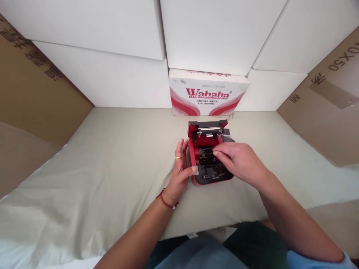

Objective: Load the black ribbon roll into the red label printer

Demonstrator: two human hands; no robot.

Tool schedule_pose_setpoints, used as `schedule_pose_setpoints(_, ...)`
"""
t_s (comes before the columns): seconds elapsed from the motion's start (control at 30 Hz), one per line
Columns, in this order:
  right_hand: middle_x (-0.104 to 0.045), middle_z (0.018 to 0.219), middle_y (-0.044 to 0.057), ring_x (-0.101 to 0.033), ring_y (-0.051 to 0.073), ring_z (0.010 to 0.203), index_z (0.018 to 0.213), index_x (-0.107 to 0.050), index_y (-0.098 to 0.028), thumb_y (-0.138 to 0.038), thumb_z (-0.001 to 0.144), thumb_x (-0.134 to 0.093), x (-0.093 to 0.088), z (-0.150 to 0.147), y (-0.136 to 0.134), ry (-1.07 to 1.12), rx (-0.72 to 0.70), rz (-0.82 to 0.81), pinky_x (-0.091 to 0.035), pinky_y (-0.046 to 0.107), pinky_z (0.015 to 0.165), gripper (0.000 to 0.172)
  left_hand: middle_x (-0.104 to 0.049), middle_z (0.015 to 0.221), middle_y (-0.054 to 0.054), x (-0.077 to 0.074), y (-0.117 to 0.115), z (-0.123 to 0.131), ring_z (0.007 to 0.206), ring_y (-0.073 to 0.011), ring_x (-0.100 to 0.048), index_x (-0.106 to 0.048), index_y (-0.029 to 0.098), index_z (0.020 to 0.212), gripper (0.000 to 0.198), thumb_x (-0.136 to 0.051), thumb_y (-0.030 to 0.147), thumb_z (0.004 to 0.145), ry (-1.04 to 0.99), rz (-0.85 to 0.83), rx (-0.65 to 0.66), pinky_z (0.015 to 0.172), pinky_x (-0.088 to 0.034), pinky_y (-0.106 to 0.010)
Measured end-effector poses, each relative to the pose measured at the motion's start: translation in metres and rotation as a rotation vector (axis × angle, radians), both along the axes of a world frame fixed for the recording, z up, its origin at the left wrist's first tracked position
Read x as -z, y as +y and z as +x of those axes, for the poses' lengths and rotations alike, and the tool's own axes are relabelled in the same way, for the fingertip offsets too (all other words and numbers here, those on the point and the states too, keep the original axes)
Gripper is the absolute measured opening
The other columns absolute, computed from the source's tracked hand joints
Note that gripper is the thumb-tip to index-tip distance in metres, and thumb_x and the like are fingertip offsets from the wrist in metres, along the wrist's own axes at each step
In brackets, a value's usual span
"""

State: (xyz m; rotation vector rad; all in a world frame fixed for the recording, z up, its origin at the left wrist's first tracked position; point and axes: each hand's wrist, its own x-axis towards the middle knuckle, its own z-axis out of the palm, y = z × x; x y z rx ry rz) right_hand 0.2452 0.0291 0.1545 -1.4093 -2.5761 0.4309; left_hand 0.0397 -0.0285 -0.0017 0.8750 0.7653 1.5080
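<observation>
A small red and black label printer (213,172) rests on the cloth with its hinged lid (208,127) raised at the back. My left hand (181,170) grips the printer's left side: the thumb presses on the front left corner, the fingers lie along the outer wall. Over the right side of the opening, my right hand (241,158) is pinched, thumb and forefinger together at the inner edge. Whatever lies between those fingertips is too small to make out. A crinkled, shiny dark piece (226,137) sticks out behind the right hand at the printer's right side.
Pale cloth (120,160) covers the surface. Behind the printer stands a white and red Wahaha carton (209,95), with white boxes (117,74) stacked around it. Brown cardboard boxes (36,97) close off the left side, and another cardboard box (322,104) the right.
</observation>
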Motion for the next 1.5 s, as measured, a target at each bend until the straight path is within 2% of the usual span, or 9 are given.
schedule_pose_setpoints(0.17, -0.089, 0.138, 0.013, -0.085, 0.038, 0.122, 0.134, -0.086, -0.024, -0.015, 0.112, -0.057, -0.018, -0.047, 0.025, -0.534, 0.026, -0.107, -0.065, 0.044, 0.093, 0.037, -0.031, 0.196, 0.0, 0.005, 0.003, 0.0, 0.187, -0.0369, -0.017, -0.037, 0.047, 0.179, 0.107, -0.09, 0.04, 0.087, 0.017, 0.007, -0.004, 0.154, -0.018, -0.06)
schedule_pose_setpoints(0.47, -0.088, 0.136, 0.018, -0.085, 0.039, 0.123, 0.131, -0.085, -0.019, -0.011, 0.106, -0.063, -0.01, -0.059, 0.027, -0.582, -0.022, -0.119, -0.064, 0.041, 0.09, 0.034, -0.039, 0.193, -0.002, 0.009, 0.006, 0.001, 0.181, -0.0376, -0.034, -0.042, 0.042, 0.178, 0.098, -0.086, 0.045, 0.09, 0.056, 0.066, 0.007, 0.151, -0.028, -0.059)
schedule_pose_setpoints(0.67, -0.09, 0.116, 0.007, -0.083, 0.024, 0.094, 0.136, -0.082, -0.026, -0.033, 0.107, -0.074, -0.031, 0.023, 0.012, 0.018, -0.022, -0.164, -0.062, 0.034, 0.081, 0.031, -0.04, 0.193, -0.003, 0.003, 0.004, 0.001, 0.18, -0.038, -0.037, -0.044, 0.041, 0.177, 0.097, -0.086, 0.045, 0.089, 0.027, 0.063, 0.005, 0.149, -0.032, -0.06)
schedule_pose_setpoints(0.8, -0.088, 0.1, 0.007, -0.075, 0.023, 0.076, 0.137, -0.085, -0.027, -0.072, 0.105, -0.074, -0.039, 0.101, 0.008, 0.276, 0.113, -0.266, -0.059, 0.034, 0.066, 0.056, -0.047, 0.188, -0.005, -0.003, 0.004, 0.003, 0.175, -0.0354, -0.045, -0.053, 0.039, 0.171, 0.088, -0.087, 0.047, 0.09, 0.001, 0.02, -0.048, 0.143, -0.042, -0.055)
schedule_pose_setpoints(0.93, -0.086, 0.094, 0.008, -0.074, 0.024, 0.077, 0.124, -0.088, -0.024, -0.082, 0.098, -0.077, -0.014, 0.136, 0.01, 0.246, 0.177, -0.438, -0.062, 0.035, 0.069, 0.065, -0.078, 0.137, -0.007, -0.001, 0.011, 0.004, 0.121, -0.0226, -0.074, -0.077, 0.027, 0.13, 0.044, -0.081, 0.04, 0.088, -0.001, -0.147, -0.369, 0.102, -0.063, -0.036)
schedule_pose_setpoints(1.03, -0.087, 0.096, 0.008, -0.075, 0.023, 0.077, 0.119, -0.089, -0.023, -0.08, 0.099, -0.077, 0.002, 0.143, 0.007, 0.259, 0.128, -0.519, -0.064, 0.036, 0.071, 0.062, -0.071, 0.092, -0.001, 0.001, 0.014, 0.003, 0.075, -0.0133, -0.06, -0.072, 0.023, 0.094, 0.01, -0.071, 0.028, 0.085, 0.029, -0.2, -0.472, 0.068, -0.05, -0.026)
schedule_pose_setpoints(1.17, -0.089, 0.099, 0.011, -0.081, 0.025, 0.079, 0.126, -0.091, -0.025, -0.072, 0.103, -0.081, -0.013, 0.156, 0.004, 0.427, -0.043, -0.573, -0.067, 0.035, 0.068, 0.054, -0.064, 0.077, 0.001, -0.003, 0.013, 0.003, 0.064, -0.0119, -0.049, -0.06, 0.023, 0.073, 0.008, -0.067, 0.02, 0.076, 0.098, -0.159, -0.489, 0.057, -0.037, -0.026)
schedule_pose_setpoints(1.33, -0.088, 0.106, 0.01, -0.081, 0.023, 0.083, 0.127, -0.092, -0.028, -0.07, 0.108, -0.075, -0.042, 0.126, 0.018, 0.501, -0.437, -0.619, -0.066, 0.034, 0.072, 0.049, -0.063, 0.081, -0.001, -0.017, 0.005, 0.001, 0.07, -0.0137, -0.051, -0.06, 0.022, 0.071, 0.015, -0.067, 0.022, 0.084, 0.226, -0.074, -0.641, 0.064, -0.04, -0.028)
schedule_pose_setpoints(1.5, -0.082, 0.096, 0.003, -0.074, 0.02, 0.078, 0.139, -0.086, -0.023, -0.039, 0.108, -0.074, -0.023, 0.042, 0.031, 0.2, -0.187, -0.425, -0.061, 0.033, 0.076, 0.037, -0.068, 0.1, -0.003, -0.035, -0.023, 0.004, 0.1, -0.0195, -0.066, -0.072, 0.024, 0.084, 0.016, -0.071, 0.02, 0.1, 0.421, 0.054, -0.774, 0.091, -0.053, -0.033)
